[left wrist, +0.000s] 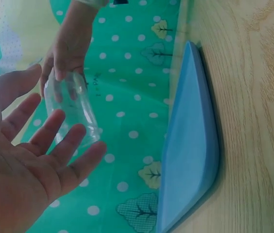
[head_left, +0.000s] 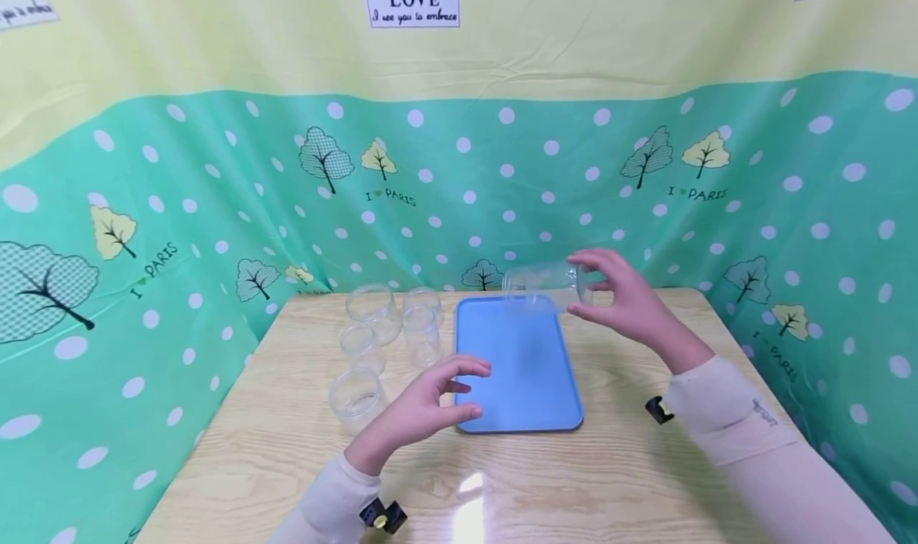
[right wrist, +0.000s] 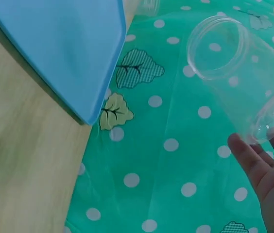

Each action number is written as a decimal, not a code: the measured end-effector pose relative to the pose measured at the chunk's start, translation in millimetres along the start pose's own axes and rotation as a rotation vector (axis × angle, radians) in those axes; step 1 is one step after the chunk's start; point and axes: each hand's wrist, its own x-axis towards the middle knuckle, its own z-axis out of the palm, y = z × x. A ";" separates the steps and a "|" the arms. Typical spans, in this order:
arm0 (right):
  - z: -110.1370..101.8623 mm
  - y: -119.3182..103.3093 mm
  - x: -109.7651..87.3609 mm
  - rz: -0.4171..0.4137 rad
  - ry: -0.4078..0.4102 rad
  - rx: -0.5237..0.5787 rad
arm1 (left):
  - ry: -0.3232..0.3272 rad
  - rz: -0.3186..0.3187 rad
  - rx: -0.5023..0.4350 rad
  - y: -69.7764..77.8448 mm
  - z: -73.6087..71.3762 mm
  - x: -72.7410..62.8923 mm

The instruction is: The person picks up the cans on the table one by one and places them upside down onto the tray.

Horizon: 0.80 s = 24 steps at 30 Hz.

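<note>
My right hand (head_left: 620,297) grips a clear plastic jar (head_left: 541,287) by its base end. The jar lies sideways in the air above the far part of a blue tray (head_left: 519,377), its open threaded mouth turned to the left. In the right wrist view, the fingers (right wrist: 253,162) and thumb sit around the bottom of the jar (right wrist: 234,73). Over the tray's near left edge hovers my left hand (head_left: 430,401), fingers spread and holding nothing. The left wrist view shows its palm (left wrist: 30,179) apart from the jar (left wrist: 74,111).
Several clear jars stand left of the tray, among them a wide one (head_left: 373,309), a slim one (head_left: 421,337) and a near one (head_left: 357,401). Beneath everything is a wooden table (head_left: 559,488). A green and yellow curtain (head_left: 459,162) hangs behind and at both sides.
</note>
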 end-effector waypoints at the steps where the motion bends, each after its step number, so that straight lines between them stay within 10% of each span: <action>1: -1.2 0.4 4.1 0.009 -0.012 -0.005 | -0.008 -0.003 0.004 -0.1 0.1 0.2; 24: 5.3 17.5 75.5 0.157 -0.245 -0.172 | -0.213 -0.039 0.147 -0.5 0.4 -1.4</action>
